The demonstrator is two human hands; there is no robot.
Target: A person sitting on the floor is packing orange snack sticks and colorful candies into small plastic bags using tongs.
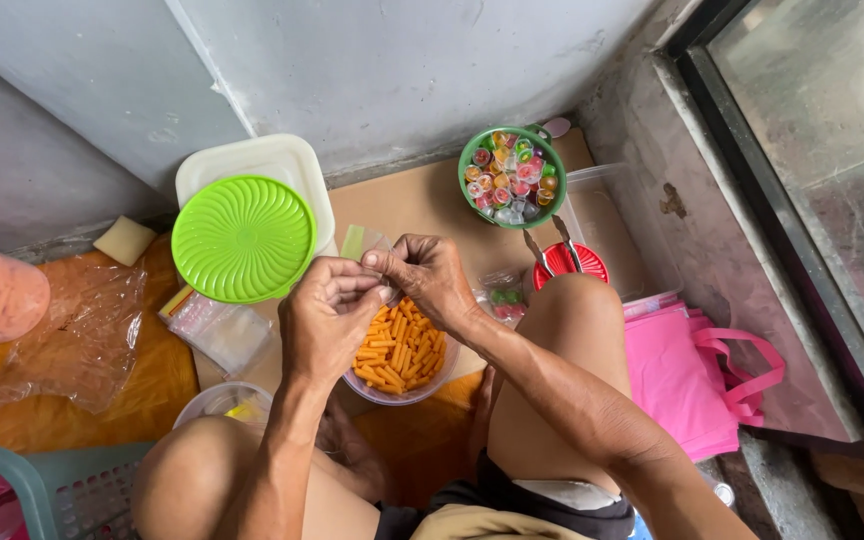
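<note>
While I look down from the head camera, my left hand [324, 318] and right hand [430, 280] meet fingertip to fingertip, both pinched shut on a small clear plastic bag [364, 242] held just above a clear bowl of orange snack sticks [402, 352] on the floor. Left of the hands, a round green lid [243, 238] rests on a white container [270, 160]. Beyond them sits a green bowl of small coloured jelly cups [511, 177]; a red lid [582, 264] lies beside my right knee.
</note>
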